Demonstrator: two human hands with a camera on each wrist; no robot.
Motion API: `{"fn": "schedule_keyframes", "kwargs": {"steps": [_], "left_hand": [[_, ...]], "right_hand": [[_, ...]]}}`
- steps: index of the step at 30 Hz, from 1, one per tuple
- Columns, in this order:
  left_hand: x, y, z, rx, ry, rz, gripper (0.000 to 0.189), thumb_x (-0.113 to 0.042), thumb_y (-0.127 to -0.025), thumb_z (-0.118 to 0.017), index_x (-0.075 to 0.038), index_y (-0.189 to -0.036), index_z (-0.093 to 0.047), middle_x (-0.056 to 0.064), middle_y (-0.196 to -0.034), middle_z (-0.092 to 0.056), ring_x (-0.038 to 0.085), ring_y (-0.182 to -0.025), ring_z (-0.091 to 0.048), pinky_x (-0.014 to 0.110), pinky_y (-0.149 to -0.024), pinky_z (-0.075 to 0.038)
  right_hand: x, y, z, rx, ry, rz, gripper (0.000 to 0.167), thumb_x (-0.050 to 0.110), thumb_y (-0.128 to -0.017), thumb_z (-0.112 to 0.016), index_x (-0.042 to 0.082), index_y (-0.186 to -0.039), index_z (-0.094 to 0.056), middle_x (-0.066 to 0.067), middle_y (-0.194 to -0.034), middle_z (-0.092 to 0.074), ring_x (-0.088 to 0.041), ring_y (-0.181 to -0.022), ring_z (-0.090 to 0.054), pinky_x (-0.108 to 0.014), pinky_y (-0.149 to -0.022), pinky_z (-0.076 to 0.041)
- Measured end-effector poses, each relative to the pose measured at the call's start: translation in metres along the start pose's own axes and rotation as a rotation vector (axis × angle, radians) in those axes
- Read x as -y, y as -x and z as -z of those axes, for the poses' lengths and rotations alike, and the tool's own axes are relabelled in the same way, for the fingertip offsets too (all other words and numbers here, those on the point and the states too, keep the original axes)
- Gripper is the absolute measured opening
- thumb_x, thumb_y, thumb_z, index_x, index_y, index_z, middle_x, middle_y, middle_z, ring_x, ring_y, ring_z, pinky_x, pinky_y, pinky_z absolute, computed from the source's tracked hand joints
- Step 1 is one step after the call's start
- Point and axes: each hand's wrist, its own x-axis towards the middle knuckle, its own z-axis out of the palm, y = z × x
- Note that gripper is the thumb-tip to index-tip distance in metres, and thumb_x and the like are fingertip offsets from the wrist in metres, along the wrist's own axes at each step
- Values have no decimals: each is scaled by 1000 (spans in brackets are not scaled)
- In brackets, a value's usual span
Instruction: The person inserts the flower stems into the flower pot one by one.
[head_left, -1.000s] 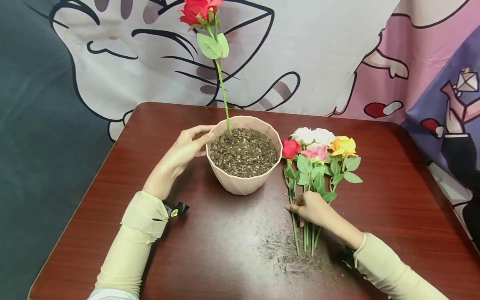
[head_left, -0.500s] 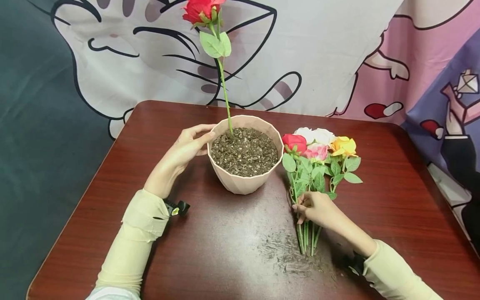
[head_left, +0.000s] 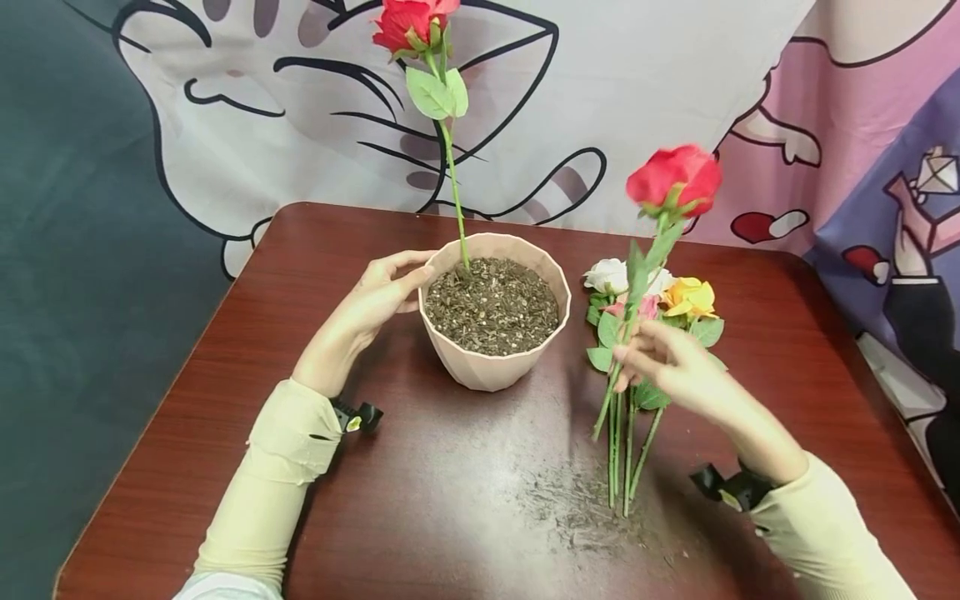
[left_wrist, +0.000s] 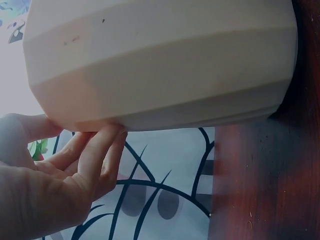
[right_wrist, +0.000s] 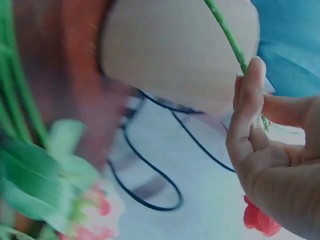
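Right fingers [right_wrist: 248, 107] pinch a red rose [head_left: 682, 177] by its stem [right_wrist: 227, 32], carry step I'd guess; next probably needs swinging left to the flowerpot [head_left: 483, 372] left fingers [left_wrist: 95, 152] grip.

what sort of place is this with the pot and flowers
Probably a room indoors, perhaps a corner set up for filming or crafts. It shows in the dark reddish table, the cartoon cat cloth hung behind it, and the pot of soil beside loose flowers.
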Motion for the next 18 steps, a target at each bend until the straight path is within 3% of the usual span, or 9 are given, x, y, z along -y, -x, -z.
{"fn": "schedule_keyframes", "kwargs": {"steps": [3, 10, 12, 16, 18], "left_hand": [[-1, 1, -1, -7, -2, 4, 38, -15, -98, -48, -6, -136, -47, 11, -122, -50, 11, -98, -53, 26, -80, -51], [-1, 3, -2, -16, 19, -3, 37, -14, -98, -47, -7, -134, -49, 8, -115, -51, 10, -94, -53, 22, -75, -51], [-1, 3, -1, -18, 16, -6, 37, -14, -98, -47, -6, -134, -49, 8, -115, -51, 11, -95, -53, 23, -75, -51], [-1, 3, -2, -16, 5, -7, 36, -14, -99, -45, -6, -135, -48, 10, -118, -50, 13, -98, -52, 26, -79, -51], [-1, 3, -3, -13, -1, -10, 36, -14, -100, -44, -6, -135, -47, 11, -120, -49, 14, -101, -52, 29, -81, -51]], "right_hand": [[11, -6, 17, -38, -89, 118, 7, 6, -95, -51, 0, -93, -52, -5, -67, -65, -15, -61, -63, -27, -52, -49], [33, -29, 44, -81, -725, 490, 16, -15, -92, -39, -7, -94, -53, -14, -77, -66, -19, -60, -63, -27, -63, -51], [40, -41, 46, -103, -815, 525, 13, -13, -93, -40, -9, -93, -52, -18, -78, -65, -21, -60, -62, -28, -63, -50], [50, -67, 44, -135, -832, 455, 7, -4, -95, -46, -3, -96, -52, -14, -78, -66, -18, -61, -61, -26, -63, -50], [52, -81, 42, -106, -860, 419, 5, -2, -95, -48, -2, -97, -52, -14, -79, -66, -17, -64, -61, -25, -64, -51]]}}
